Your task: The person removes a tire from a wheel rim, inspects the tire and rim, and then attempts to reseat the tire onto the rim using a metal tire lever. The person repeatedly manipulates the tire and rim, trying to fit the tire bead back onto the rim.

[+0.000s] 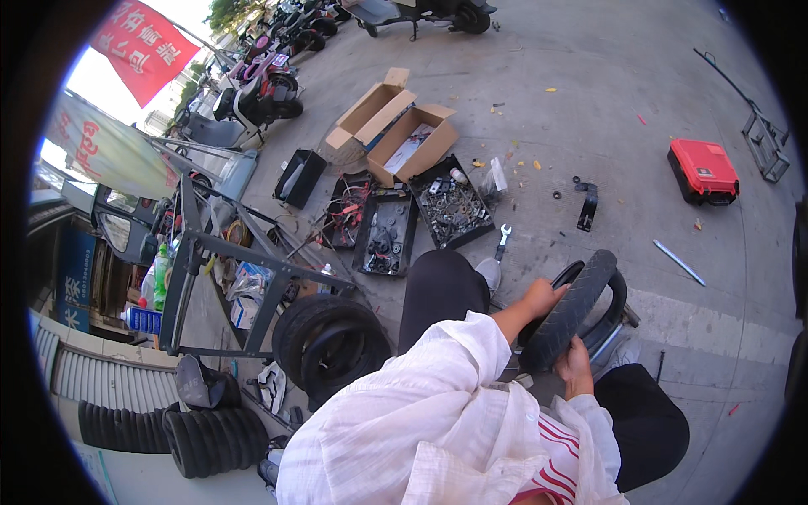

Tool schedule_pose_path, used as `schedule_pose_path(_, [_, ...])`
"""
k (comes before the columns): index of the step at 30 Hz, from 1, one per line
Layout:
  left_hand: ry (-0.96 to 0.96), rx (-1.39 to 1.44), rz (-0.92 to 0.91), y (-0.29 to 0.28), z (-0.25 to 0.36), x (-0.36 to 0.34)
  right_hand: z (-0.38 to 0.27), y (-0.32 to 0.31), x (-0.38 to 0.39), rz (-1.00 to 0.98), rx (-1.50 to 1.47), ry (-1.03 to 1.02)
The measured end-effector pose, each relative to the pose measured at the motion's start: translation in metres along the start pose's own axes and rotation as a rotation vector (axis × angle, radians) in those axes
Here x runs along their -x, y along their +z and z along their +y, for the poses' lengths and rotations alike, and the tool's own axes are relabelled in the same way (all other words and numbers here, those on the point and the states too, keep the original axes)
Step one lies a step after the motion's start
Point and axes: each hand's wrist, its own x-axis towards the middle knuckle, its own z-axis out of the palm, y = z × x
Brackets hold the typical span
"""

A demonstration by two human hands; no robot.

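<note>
A black treaded tyre [576,310] stands tilted between my knees. My left hand [543,299] grips its far left side, with the fingers closed around the edge. Lower down, my right hand [575,362] holds the near side, its fingers partly hidden by the rubber. Behind this tyre shows another black curved rim or tyre [619,303]; which one I cannot tell. A silver metal bar [608,341] lies by its lower right. Left of my foot is an open-ended wrench [503,240].
Black trays of parts [454,202] and open cardboard boxes [417,147] sit ahead. To the left are stacked tyres [328,341] and a grey metal frame [223,244]. A red case [704,171], a metal tube [679,262] and a black bracket [587,206] lie right.
</note>
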Motion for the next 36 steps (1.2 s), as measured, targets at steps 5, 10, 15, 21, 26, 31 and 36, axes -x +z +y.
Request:
schedule_pose_path(5, [0.016, 0.024, -0.001, 0.006, 0.0, -0.009, -0.036, 0.044, 0.023, -0.041, -0.173, 0.087])
schedule_pose_path(10, [0.041, 0.123, 0.123, 0.015, -0.028, -0.011, -0.031, 0.05, 0.028, -0.062, 0.003, 0.041])
schedule_pose_path(15, [0.049, 0.133, 0.132, 0.012, -0.026, -0.003, -0.036, 0.047, 0.027, -0.118, 0.107, 0.091])
schedule_pose_path(21, [0.005, 0.113, 0.081, 0.015, -0.017, -0.002, -0.036, 0.045, 0.032, -0.128, 0.008, 0.065])
schedule_pose_path(26, [0.407, -0.462, 0.048, 0.017, -0.056, -0.012, -0.036, 0.043, 0.024, -0.093, 0.066, 0.054])
schedule_pose_path(31, [0.438, -0.495, 0.119, -0.025, -0.054, -0.004, -0.05, 0.09, 0.04, -0.12, 0.117, 0.115])
schedule_pose_path(36, [0.1, -0.082, 0.21, -0.022, 0.007, 0.024, -0.028, 0.063, 0.045, -0.021, 0.113, 0.044])
